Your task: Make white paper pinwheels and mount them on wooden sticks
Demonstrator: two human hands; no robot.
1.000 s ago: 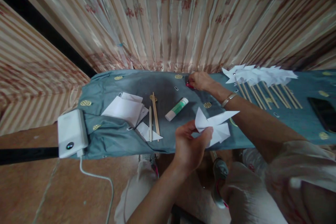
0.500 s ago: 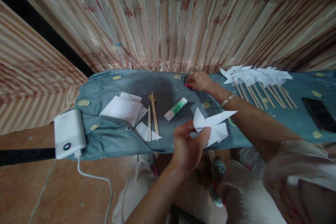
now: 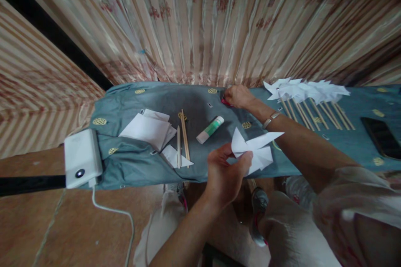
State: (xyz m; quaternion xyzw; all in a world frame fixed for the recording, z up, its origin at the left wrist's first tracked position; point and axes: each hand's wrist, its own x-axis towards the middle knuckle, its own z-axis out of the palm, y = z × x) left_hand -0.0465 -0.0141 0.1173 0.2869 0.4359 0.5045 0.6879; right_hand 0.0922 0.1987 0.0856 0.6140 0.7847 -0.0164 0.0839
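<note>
My left hand (image 3: 227, 173) pinches a folded white paper pinwheel (image 3: 258, 156) near the front edge of the cloth, its pointed blades spreading to the right. At the back of the cloth my right hand (image 3: 237, 96) has its fingers closed at a small red object (image 3: 224, 101); most of it is hidden by the fingers, so its kind cannot be made out. Between the hands and to the left lies a glue stick (image 3: 210, 130) with a green and white label. Finished paper pinwheels on sticks (image 3: 310, 91) lie overlapped in a row at the right.
Left of the glue stick lie wooden sticks (image 3: 184, 137), a pencil-like stick (image 3: 178, 147) and stacked white paper squares (image 3: 145, 131). A white power bank (image 3: 82, 159) with a cable sits at the left end. A black phone (image 3: 382, 137) lies far right. A curtain (image 3: 200, 29) hangs behind.
Hardly anything differs. My right hand has shifted its fingers slightly at the small red object; my left hand keeps the pinwheel in the same place.
</note>
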